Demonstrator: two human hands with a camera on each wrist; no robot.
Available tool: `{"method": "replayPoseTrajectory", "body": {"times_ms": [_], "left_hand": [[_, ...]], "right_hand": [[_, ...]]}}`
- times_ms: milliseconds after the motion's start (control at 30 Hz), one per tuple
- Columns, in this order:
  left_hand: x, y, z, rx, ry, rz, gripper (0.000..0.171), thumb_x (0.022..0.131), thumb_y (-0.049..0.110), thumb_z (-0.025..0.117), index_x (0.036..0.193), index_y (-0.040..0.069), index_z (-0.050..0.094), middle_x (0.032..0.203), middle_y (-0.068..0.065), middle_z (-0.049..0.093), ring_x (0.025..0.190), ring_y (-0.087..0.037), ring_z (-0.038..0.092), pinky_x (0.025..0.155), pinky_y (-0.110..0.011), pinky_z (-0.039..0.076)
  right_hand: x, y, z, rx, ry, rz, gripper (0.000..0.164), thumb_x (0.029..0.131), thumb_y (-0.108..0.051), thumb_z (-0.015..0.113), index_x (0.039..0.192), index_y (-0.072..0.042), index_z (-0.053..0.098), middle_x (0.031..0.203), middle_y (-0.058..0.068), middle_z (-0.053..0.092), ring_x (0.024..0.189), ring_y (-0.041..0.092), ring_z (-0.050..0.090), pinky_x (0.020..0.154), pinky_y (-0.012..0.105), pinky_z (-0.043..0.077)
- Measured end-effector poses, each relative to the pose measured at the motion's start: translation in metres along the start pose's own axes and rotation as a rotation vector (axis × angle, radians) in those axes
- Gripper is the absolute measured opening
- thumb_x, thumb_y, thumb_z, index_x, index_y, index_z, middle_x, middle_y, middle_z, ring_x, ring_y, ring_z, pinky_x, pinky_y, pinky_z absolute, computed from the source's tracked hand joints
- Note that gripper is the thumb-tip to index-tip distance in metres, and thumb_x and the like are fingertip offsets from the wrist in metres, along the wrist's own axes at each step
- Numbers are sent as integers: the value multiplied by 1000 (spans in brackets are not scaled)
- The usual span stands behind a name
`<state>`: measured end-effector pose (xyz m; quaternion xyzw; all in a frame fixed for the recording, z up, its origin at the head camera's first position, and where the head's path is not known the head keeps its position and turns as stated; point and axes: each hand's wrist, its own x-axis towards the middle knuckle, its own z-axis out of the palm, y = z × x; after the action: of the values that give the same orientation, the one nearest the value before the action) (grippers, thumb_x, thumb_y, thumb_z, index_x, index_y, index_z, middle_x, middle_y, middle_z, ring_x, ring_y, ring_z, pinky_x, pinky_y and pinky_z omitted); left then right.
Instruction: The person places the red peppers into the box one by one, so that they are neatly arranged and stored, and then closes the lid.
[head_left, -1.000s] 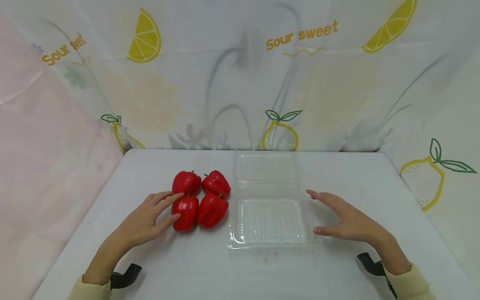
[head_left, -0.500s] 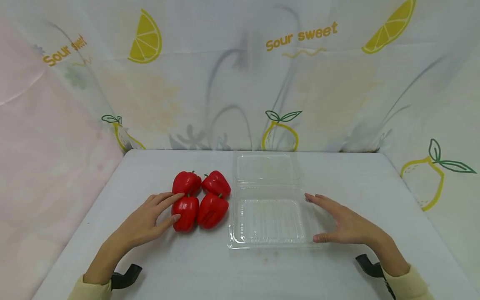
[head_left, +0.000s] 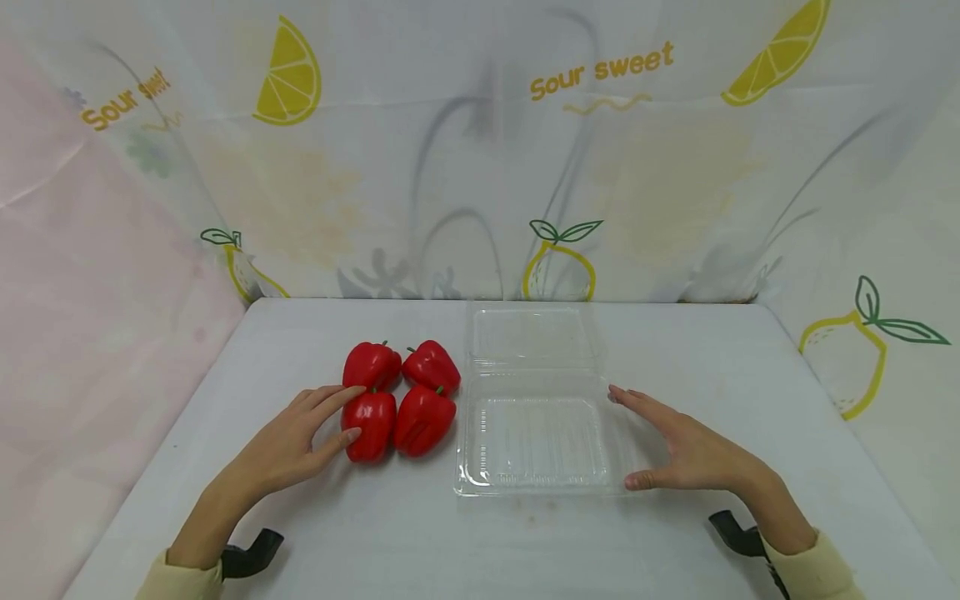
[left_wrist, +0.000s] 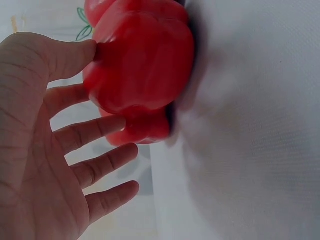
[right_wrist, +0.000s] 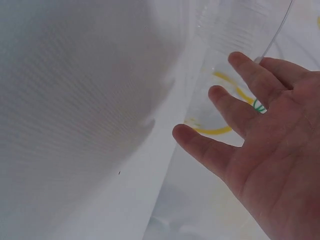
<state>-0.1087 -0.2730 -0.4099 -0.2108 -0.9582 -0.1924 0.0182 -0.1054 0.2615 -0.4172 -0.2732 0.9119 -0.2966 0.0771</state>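
Several red bell peppers sit in a tight cluster left of centre in the head view. My left hand [head_left: 288, 442] is at the front-left bell pepper [head_left: 370, 427], thumb and fingertips beside or on it. Its fingers are spread and fairly straight in the left wrist view, not curled round the bell pepper [left_wrist: 145, 60]. A clear plastic clamshell box [head_left: 540, 442] lies unfolded right of the peppers, its lid [head_left: 532, 333] flat toward the back. At the box's right edge is my right hand [head_left: 690, 450], fingers extended and gripping nothing; whether the fingertips touch the rim I cannot tell.
The white tabletop [head_left: 397, 533] extends around the peppers and box. Behind it hangs a lemon-printed cloth [head_left: 465, 167], meeting the table's back edge. Black curved mounts [head_left: 255, 552] stick out at both wrists.
My right hand has shifted slightly left, closer to the clamshell box's edge. The left hand, bell peppers and box have stayed in place.
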Motion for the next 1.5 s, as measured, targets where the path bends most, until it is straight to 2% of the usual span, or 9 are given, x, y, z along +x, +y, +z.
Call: {"method": "replayPoseTrajectory", "body": {"times_ms": [300,633,1067,1300,1500], "left_hand": [[-1,0,0,-21,21,13,62,87,41,72,140,16,53,131,-11,55,117,-31,51,84,-56,54],[0,-1,2,-22,64,30,59,86,39,74,136,15,54,127,-9,58,115,-29,53,83,-55,54],[0,2,2,10,86,18,61,80,38,81,129,12,57,114,-6,61,95,-21,58,71,-39,57],[-1,2,1,31,92,5,62,78,38,83,127,12,58,110,-6,62,89,-19,58,65,-31,55],[-2,1,0,30,103,0,60,76,34,86,125,13,59,105,-4,63,84,-16,57,60,-26,52]], "right_hand": [[2,0,2,-2,-3,25,110,68,-55,85,156,-19,29,158,0,32,142,32,31,107,58,33],[5,0,1,-10,-3,8,108,71,-58,81,156,-15,29,157,4,33,141,35,32,105,62,33],[5,0,2,-14,-9,13,110,71,-59,81,156,-14,28,157,1,33,141,31,33,105,59,34],[5,-2,2,-14,-12,40,111,68,-56,84,156,-17,28,157,-4,32,142,23,33,108,51,35],[4,-2,2,-9,-4,31,110,69,-55,84,156,-18,27,157,-4,33,142,21,32,109,45,35]]}}
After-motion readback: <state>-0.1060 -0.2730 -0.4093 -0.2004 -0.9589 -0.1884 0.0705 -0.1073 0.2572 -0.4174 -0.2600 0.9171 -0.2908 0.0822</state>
